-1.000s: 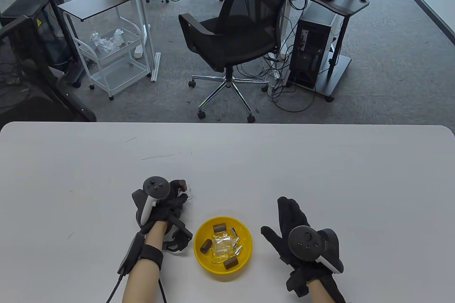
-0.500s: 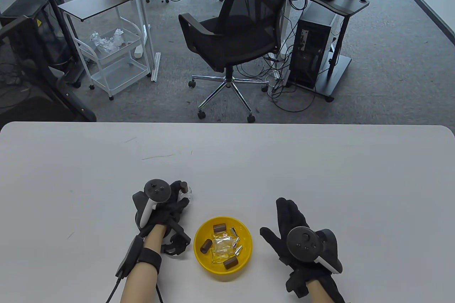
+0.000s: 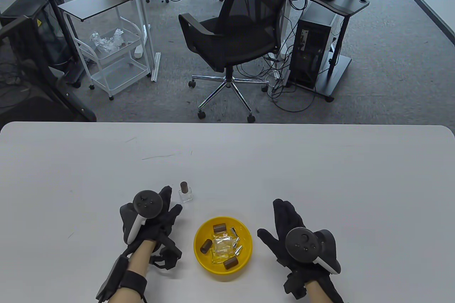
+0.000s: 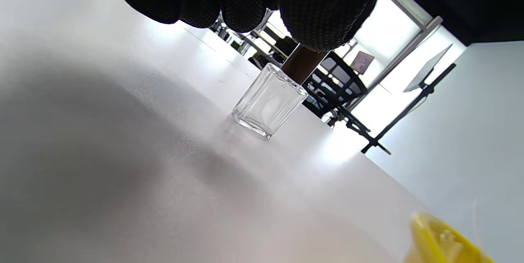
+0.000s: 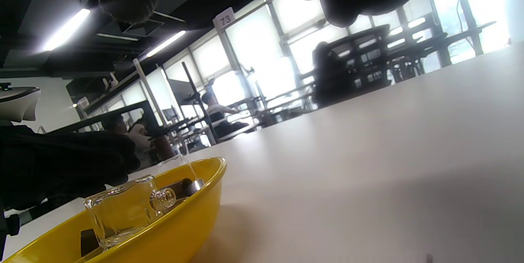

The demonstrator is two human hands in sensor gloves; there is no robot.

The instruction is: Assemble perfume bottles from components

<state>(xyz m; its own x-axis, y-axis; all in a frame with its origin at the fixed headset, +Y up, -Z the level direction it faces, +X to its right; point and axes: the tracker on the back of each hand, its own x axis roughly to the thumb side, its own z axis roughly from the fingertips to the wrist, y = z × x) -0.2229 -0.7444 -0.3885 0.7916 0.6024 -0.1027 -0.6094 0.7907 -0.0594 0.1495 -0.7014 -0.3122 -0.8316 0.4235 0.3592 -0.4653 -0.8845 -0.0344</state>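
Note:
An assembled perfume bottle (image 3: pixel 185 193), clear square glass with a brown cap, stands upright on the white table; it also shows in the left wrist view (image 4: pixel 270 100). My left hand (image 3: pixel 161 207) lies open just below and left of it, apart from it, holding nothing. A yellow bowl (image 3: pixel 202 258) holds brown caps (image 3: pixel 219 227), clear glass bottles (image 3: pixel 223 245) and silver sprayer parts (image 3: pixel 237 249). My right hand (image 3: pixel 284 219) rests open and flat on the table right of the bowl, empty. The right wrist view shows the bowl (image 5: pixel 176 222) with a glass bottle (image 5: pixel 123 207) in it.
The white table (image 3: pixel 320 175) stretches far to the back and both sides. A black office chair (image 3: pixel 236 38) and other furniture stand on the floor beyond the table's far edge.
My left hand has let go of the assembled bottle, left it standing on the table, and drawn back toward me and left. My right hand has barely moved.

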